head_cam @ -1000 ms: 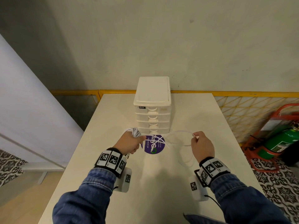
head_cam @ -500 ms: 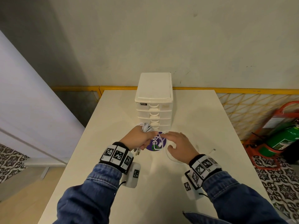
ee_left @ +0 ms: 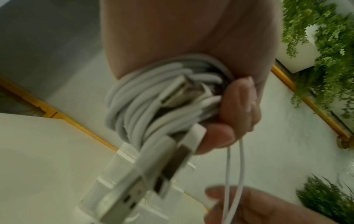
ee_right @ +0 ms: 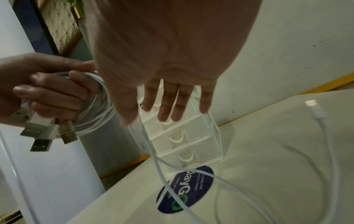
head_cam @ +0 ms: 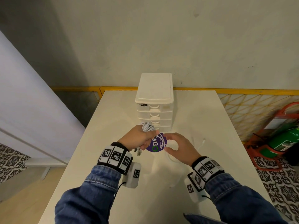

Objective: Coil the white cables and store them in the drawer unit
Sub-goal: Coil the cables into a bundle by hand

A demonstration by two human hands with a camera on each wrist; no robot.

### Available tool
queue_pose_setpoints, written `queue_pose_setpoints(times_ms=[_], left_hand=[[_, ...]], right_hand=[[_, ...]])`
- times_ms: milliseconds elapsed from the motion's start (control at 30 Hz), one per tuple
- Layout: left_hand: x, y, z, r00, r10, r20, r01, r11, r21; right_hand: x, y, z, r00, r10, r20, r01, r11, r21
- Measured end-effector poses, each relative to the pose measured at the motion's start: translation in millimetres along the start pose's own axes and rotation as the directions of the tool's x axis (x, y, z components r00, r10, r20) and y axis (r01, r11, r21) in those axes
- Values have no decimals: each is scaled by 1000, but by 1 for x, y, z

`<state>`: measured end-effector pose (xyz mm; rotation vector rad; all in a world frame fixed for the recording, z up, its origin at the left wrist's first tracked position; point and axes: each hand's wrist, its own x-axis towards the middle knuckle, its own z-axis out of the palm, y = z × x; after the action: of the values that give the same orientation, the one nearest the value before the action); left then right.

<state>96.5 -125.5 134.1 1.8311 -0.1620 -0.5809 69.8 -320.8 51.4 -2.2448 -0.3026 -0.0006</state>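
My left hand (head_cam: 139, 139) grips a coil of white cable (head_cam: 148, 126) just in front of the white drawer unit (head_cam: 154, 109), whose drawers are all closed. In the left wrist view the coil (ee_left: 153, 94) is wrapped round my fingers, with USB plugs (ee_left: 134, 189) hanging from it. My right hand (head_cam: 179, 147) hovers close beside it, fingers straight and spread. In the right wrist view a loose strand (ee_right: 159, 166) runs down past my right thumb to the table. The strand's far end and its small connector (ee_right: 311, 103) lie on the table to the right.
A round purple sticker (head_cam: 154, 145) lies on the white table (head_cam: 194, 118) under the hands. A yellow mesh fence (head_cam: 252, 107) and a green extinguisher (head_cam: 284, 139) stand off the table's right side. A wall is close behind the drawer unit.
My right hand came in from the right, where it held out a loop of cable, to beside my left hand, and its fingers opened. The coil moved slightly toward the drawers.
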Motion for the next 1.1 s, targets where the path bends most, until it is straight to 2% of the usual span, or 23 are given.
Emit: queue_pose_setpoints(times_ms=[133,167,267,400,500,667,800,867,1000,1100], left_hand=[[-1,4,6,1000,9,21,-8,999,-41],[-1,5,6,1000,11,23,-10,999,-45],[-2,2,7,997,18,69,-16,1000,-24],[-5,-7,16,974,-9,226,-12,996,91],[-6,-7,27,965,-27,262,5,996,87],[-7,4,28,949,13,314,31,990,-137],[-4,8,25,865,148,480,73,908,-412],[-2,10,23,830,226,510,83,855,-513],[-1,21,18,787,391,478,39,741,-670],[1,28,13,799,449,400,15,650,-759]], right_hand=[[5,-17,0,998,-9,54,0,986,168],[6,-20,-1,999,-31,33,24,980,199],[10,-24,-11,987,-62,-150,100,961,257],[17,-30,-29,944,-197,-265,246,955,167],[20,-29,-35,930,-225,-290,259,962,84],[19,-19,-34,948,-178,-266,199,978,57],[18,-18,-24,970,-148,-193,174,977,125],[17,-22,-18,978,-119,-174,151,972,182],[15,-25,-6,985,-16,-172,36,993,114],[10,-17,6,989,-30,-148,38,998,49]])
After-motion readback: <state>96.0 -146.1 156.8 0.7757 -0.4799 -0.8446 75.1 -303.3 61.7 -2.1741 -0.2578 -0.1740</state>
